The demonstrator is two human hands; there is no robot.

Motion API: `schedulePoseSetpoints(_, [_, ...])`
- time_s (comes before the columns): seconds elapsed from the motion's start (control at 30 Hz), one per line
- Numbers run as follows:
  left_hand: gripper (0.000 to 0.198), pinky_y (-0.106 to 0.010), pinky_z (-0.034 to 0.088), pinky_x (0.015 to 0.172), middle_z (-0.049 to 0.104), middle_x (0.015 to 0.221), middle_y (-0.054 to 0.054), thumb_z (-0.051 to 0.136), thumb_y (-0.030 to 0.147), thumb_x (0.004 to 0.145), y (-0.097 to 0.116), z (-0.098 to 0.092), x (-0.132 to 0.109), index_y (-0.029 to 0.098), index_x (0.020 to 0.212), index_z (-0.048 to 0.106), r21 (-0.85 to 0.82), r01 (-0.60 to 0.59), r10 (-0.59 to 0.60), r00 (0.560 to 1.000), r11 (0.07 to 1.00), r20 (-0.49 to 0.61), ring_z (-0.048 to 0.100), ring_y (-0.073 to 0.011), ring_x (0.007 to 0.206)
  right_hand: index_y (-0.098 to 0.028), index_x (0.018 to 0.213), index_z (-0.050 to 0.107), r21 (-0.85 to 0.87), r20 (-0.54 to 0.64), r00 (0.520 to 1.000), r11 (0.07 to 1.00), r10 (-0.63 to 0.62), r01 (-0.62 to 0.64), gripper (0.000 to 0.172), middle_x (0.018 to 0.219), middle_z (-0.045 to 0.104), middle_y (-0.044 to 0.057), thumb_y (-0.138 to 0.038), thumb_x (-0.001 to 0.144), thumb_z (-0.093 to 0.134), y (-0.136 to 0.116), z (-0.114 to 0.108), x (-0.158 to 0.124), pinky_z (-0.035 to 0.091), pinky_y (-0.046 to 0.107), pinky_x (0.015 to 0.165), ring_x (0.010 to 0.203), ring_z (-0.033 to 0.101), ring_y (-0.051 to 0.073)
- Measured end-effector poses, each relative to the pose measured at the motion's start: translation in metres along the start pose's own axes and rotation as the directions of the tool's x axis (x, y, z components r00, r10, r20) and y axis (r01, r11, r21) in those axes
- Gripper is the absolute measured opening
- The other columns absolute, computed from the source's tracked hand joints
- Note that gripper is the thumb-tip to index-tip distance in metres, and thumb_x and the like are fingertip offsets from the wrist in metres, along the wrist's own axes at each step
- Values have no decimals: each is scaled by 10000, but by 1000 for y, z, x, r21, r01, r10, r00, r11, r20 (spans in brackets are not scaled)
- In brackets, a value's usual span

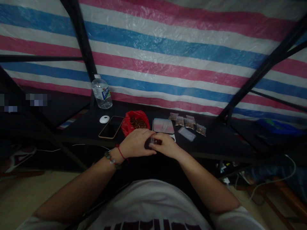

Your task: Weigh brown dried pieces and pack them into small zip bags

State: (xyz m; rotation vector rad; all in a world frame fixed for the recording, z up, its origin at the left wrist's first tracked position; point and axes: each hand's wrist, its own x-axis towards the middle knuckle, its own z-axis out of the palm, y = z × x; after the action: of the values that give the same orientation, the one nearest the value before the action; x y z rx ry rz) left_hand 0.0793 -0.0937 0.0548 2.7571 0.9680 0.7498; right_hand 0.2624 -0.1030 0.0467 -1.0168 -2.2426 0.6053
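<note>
My left hand (136, 143) and my right hand (168, 145) meet at the table's front edge, fingers closed on a small clear plastic bag (152, 142). The bag is blurred and partly hidden by the fingers. Just behind my left hand sits an open red plastic bag (128, 124) with brown granular bits (138, 122) inside. Behind my right hand is a small digital scale (163, 125) with a shiny plate, its front partly covered by my hand. To its right lie flat clear zip bags (187, 134) and several small filled zip bags (189, 123).
On the black table (211, 140), a phone (111, 127), a white round object (104, 119) and a large clear water bottle (102, 92) stand to the left. Dark metal posts (82, 41) rise at both sides before a striped plastic sheet (168, 57). A cable (292, 166) hangs at right.
</note>
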Motion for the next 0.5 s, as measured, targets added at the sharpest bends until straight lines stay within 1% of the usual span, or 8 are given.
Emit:
schedulePoseSetpoints(0.07, [536,-401,460,870,652,1061,-100,692,494,686,-5,-4,0,198,1121,588,3,27,-26,999,1000,-26,605,-277,989,-189,932,694,63,-58,998,998,16,-12,150,848,680,21,-231,862,568,8,-2,1,448,256,722,774,604,142])
schedulePoseSetpoints(0.13, [506,-392,455,888,651,1067,-104,655,492,724,-15,-11,-1,187,1123,591,27,98,-95,990,995,-100,602,-275,997,-191,971,685,75,-221,972,995,80,-65,231,918,682,46,-271,913,476,24,-9,4,468,285,775,856,616,160])
schedulePoseSetpoints(0.17, [504,-391,449,901,651,1075,-108,630,503,744,-23,-15,-1,177,1126,590,41,157,-149,975,987,-163,602,-275,995,-189,992,678,47,-325,938,993,117,-108,243,968,678,62,-294,911,474,34,-13,6,472,309,809,913,613,177])
schedulePoseSetpoints(0.23, [508,-376,433,932,640,1116,-124,553,522,801,-44,-23,-4,149,1144,582,34,300,-278,915,953,-292,590,-274,1033,-180,1078,649,-91,-487,861,972,147,-218,295,1093,649,101,-326,828,592,58,-22,9,453,382,896,1039,578,232])
schedulePoseSetpoints(0.27, [516,-372,433,926,643,1105,-130,522,536,816,-55,-26,-5,137,1137,584,19,386,-357,869,922,-342,590,-276,1027,-164,1152,616,-166,-522,839,947,153,-275,411,1169,621,129,-332,778,647,70,-26,10,417,425,957,1114,544,263])
schedulePoseSetpoints(0.33, [537,-362,447,868,662,1031,-135,473,575,828,-77,-30,-8,124,1088,604,-12,528,-502,801,849,-327,606,-275,963,-133,1260,544,-264,-530,826,889,189,-373,600,1264,570,169,-342,720,700,92,-30,13,356,472,1023,1191,499,298])
schedulePoseSetpoints(0.37, [555,-354,449,845,668,1006,-137,457,597,827,-86,-31,-10,120,1063,612,-30,586,-565,766,810,-306,611,-272,935,-119,1277,529,-299,-514,831,863,214,-407,631,1274,563,180,-347,715,701,100,-30,13,340,478,1037,1199,498,304])
schedulePoseSetpoints(0.5, [597,-315,445,740,693,942,-115,407,653,816,-110,-24,-15,134,1001,635,-161,714,-732,661,681,-167,630,-252,845,-120,1162,618,-367,-442,842,794,310,-485,454,1128,653,170,-332,762,646,119,-25,17,383,448,998,1110,568,293])
